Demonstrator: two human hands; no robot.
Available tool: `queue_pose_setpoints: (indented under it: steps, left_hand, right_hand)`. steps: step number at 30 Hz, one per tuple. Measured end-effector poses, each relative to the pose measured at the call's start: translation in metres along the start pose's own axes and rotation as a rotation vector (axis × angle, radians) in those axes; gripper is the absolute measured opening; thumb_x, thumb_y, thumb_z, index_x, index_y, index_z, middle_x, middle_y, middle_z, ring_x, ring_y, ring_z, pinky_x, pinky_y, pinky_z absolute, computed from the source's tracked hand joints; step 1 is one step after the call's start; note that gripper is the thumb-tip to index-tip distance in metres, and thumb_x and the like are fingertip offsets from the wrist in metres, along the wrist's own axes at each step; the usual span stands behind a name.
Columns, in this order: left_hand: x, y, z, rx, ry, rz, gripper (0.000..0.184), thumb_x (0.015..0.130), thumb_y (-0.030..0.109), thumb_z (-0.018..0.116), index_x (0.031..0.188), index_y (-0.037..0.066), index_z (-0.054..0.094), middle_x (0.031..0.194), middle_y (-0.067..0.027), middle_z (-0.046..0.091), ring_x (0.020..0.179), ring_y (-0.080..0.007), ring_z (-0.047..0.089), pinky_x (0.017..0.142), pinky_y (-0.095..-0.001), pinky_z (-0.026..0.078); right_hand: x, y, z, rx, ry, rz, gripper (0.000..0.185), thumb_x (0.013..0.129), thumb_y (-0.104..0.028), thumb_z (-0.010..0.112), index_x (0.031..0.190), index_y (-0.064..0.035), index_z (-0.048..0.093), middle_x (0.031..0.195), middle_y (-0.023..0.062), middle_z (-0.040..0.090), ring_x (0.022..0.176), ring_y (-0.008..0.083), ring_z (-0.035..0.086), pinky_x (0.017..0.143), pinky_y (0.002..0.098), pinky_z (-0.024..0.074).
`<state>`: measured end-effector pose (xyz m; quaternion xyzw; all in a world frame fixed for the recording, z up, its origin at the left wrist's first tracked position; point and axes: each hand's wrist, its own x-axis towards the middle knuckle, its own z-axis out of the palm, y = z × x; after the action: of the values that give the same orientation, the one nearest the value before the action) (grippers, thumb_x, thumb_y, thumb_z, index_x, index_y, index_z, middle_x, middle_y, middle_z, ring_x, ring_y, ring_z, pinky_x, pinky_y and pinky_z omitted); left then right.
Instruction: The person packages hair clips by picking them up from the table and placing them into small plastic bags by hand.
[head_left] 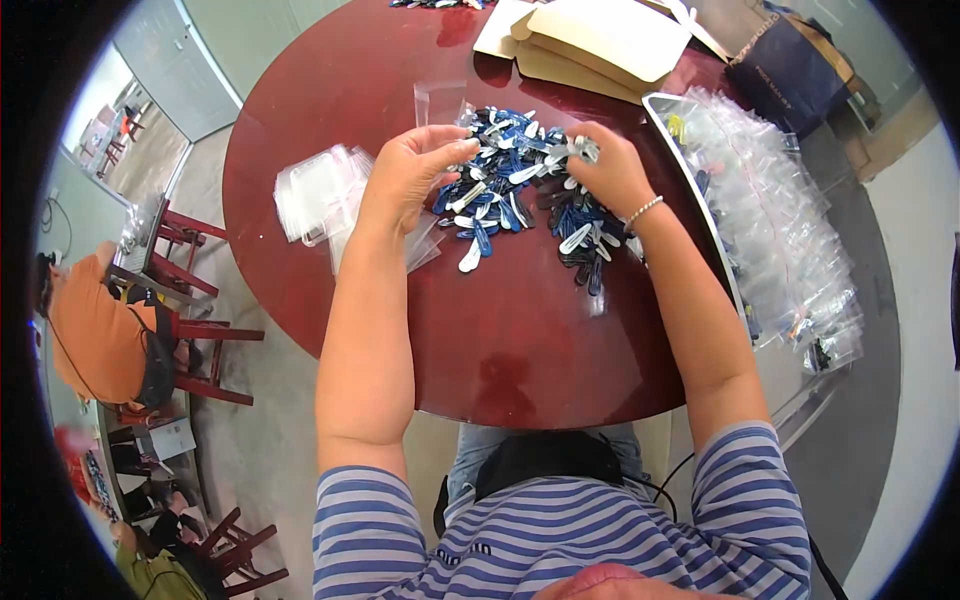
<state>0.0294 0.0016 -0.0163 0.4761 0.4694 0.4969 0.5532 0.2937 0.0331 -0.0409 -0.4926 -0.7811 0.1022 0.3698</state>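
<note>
Main pt: the gap btwn what my 2 hands have. L hand is at the L edge of the clip pile, R hand at its R edge, roughly level, the pile's far half btwn them. So the clear bag is on the L side, the bunch of clips on the R: well apart, straight across the pile from each other.

L hand: thumb + index nearly together, tips pointing R over the pile's edge. Looks like they're pinching the bag, which sticks out past my fingers at the pile's far L; long axis approx away from me, I'd say. Can't tell which edge is its mouth.

R hand: fingers curled in, tips pointing L, w/ a few pale clips btwn thumb + fingers. Can't count 'em; their long axis is part hidden.

Pile itself: blue, white + dark pcs lying every which way, no common axis. Darker heap just off its near R side, closer to R hand than L. Flat bag stack is L of the pile, L hand nearer. Tray w/ a mass of clear bags is R of the pile; cardboard box beyond its far side.
</note>
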Motion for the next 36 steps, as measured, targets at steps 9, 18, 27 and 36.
queue_pose_setpoints:
  steps: [9, 18, 27, 36]
  left_hand:
    - [0.000, 0.002, 0.002, 0.046, 0.001, -0.017, 0.032, 0.079, 0.019, 0.075, 0.107, 0.005, 0.065, 0.096, -0.0048, 0.070, 0.093, -0.0128, 0.064, 0.079, -0.0277, 0.046]
    - [0.002, -0.001, 0.001, 0.070, 0.001, -0.034, 0.037, 0.079, 0.020, 0.075, 0.110, 0.004, 0.063, 0.098, -0.0059, 0.070, 0.095, -0.0135, 0.063, 0.080, -0.0269, 0.047]
    - [0.001, 0.000, 0.004, 0.065, 0.009, -0.019, 0.035, 0.076, 0.020, 0.078, 0.104, 0.004, 0.066, 0.094, -0.0034, 0.069, 0.087, -0.0100, 0.062, 0.074, -0.0244, 0.048]
    - [-0.002, 0.000, 0.006, 0.077, -0.012, -0.022, 0.036, 0.075, 0.022, 0.078, 0.104, 0.005, 0.066, 0.094, -0.0029, 0.069, 0.086, -0.0100, 0.062, 0.074, -0.0241, 0.047]
  right_hand:
    - [0.028, 0.013, -0.014, -0.016, -0.087, -0.023, 0.022, 0.077, -0.013, 0.065, 0.096, -0.0027, 0.068, 0.091, 0.0126, 0.070, 0.084, 0.0229, 0.067, 0.079, 0.0321, 0.0508]
    - [0.031, -0.020, 0.006, 0.010, -0.323, -0.057, 0.013, 0.072, -0.010, 0.071, 0.081, -0.0012, 0.069, 0.084, 0.0134, 0.068, 0.079, 0.0268, 0.064, 0.072, 0.0348, 0.0502]
    - [0.022, 0.002, -0.011, 0.028, -0.373, -0.107, 0.014, 0.074, -0.002, 0.064, 0.087, -0.0009, 0.069, 0.080, 0.0113, 0.068, 0.070, 0.0211, 0.063, 0.065, 0.0304, 0.0499]
    - [0.011, -0.023, -0.027, -0.309, -0.564, -0.119, 0.012, 0.069, -0.012, 0.068, 0.081, -0.0081, 0.071, 0.076, 0.0125, 0.067, 0.074, 0.0288, 0.066, 0.068, 0.0374, 0.0524]
